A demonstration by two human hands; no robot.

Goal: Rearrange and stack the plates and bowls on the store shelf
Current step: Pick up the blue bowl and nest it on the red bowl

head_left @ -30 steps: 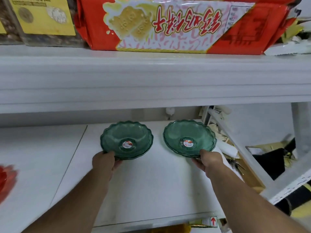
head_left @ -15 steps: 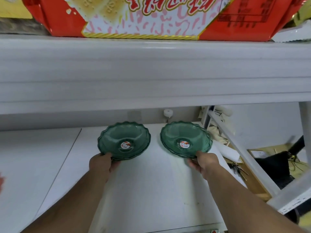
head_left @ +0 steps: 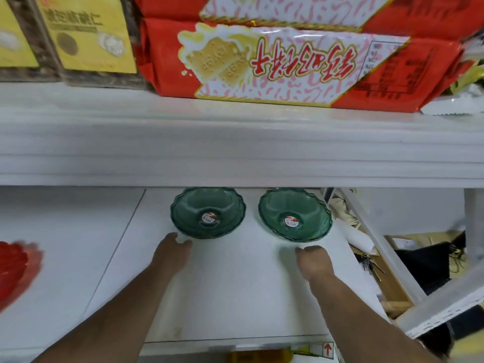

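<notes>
Two green scalloped-rim bowls sit side by side on the white lower shelf, close together but with a clear gap between them. The left green bowl and the right green bowl both stand upright, each with a small round red-and-white sticker in the centre of its base. Their far rims are cut off from view by the front edge of the upper shelf, which runs across the middle of the picture.

The left hand lies on the shelf just in front of the left bowl; its fingers are loosely curled and empty, their tips very near the bowl's near rim, and whether they touch it cannot be told. The right hand is also on the shelf, in front of the right bowl and apart from it, with a strip of bare shelf between; its fingers are bent and hold nothing.

At the far left edge a blurred red dish shows on the same shelf, well apart from the green bowls.

On the upper shelf stands a large red biscuit packet, printed upside down, with yellow-labelled boxes beside it on the left
</notes>
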